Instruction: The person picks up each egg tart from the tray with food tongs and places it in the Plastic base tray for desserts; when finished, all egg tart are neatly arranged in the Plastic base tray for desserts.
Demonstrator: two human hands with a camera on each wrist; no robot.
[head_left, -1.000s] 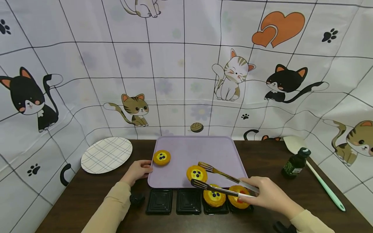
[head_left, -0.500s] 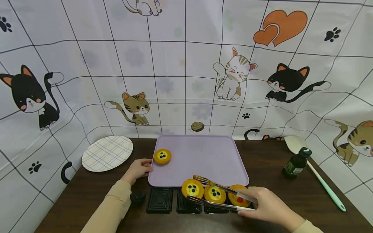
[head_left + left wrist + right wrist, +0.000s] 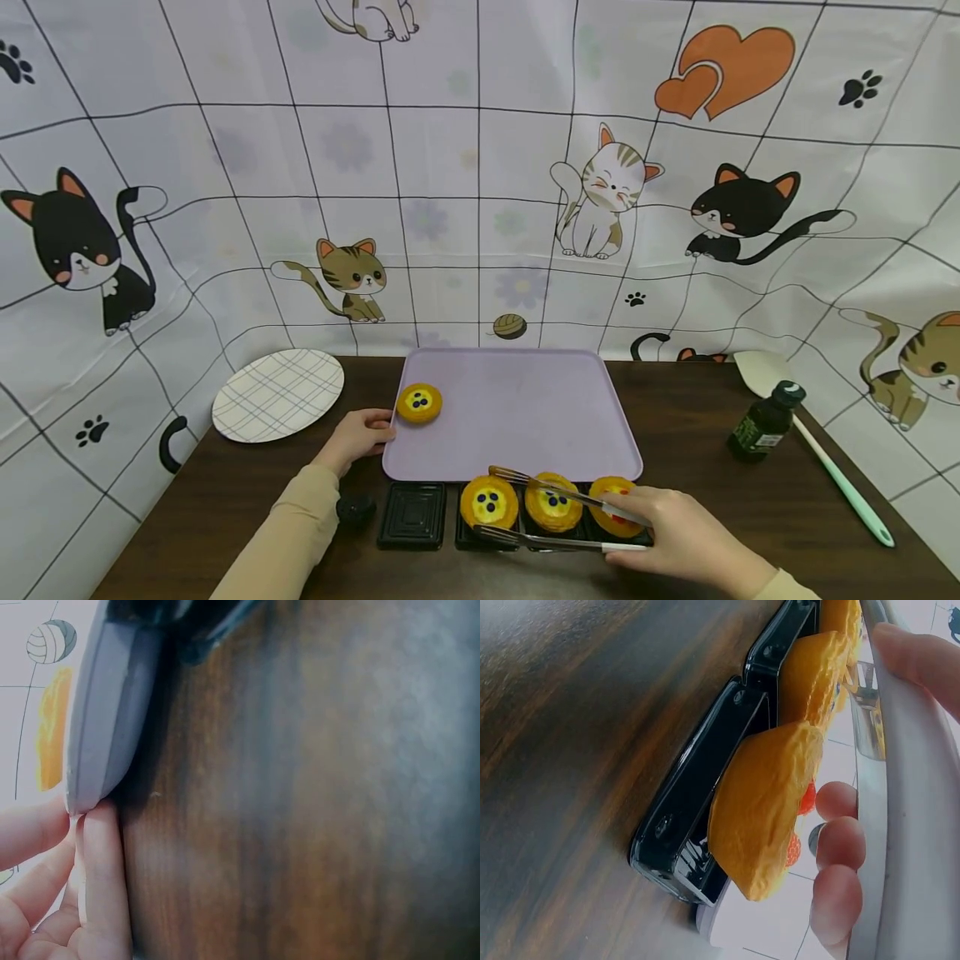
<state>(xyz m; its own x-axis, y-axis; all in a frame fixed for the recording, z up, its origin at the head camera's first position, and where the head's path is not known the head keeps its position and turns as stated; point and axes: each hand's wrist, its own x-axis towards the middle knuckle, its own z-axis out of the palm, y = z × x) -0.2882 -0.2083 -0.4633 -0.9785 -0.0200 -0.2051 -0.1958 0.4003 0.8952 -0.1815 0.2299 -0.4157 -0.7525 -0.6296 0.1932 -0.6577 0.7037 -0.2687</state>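
My right hand grips metal tongs with white handles. Their forked tips lie on either side of an egg tart dotted with dark blue berries, over the second small black tray from the left. Another berry-dotted tart and a tart with red fruit sit in the two black trays to its right. At the left edge of the lilac serving tray, my left hand pinches the rim. One more berry-dotted tart lies on that serving tray, near its left edge.
The leftmost black tray holds nothing. A checked white plate is at the back left. On the right stand a dark green bottle and a spatula with a mint handle. A cat-print sheet hangs behind.
The tongs have carried the berry-dotted tart off the front of the serving tray, toward me and left, to the second black tray. My left hand stays at the rim.
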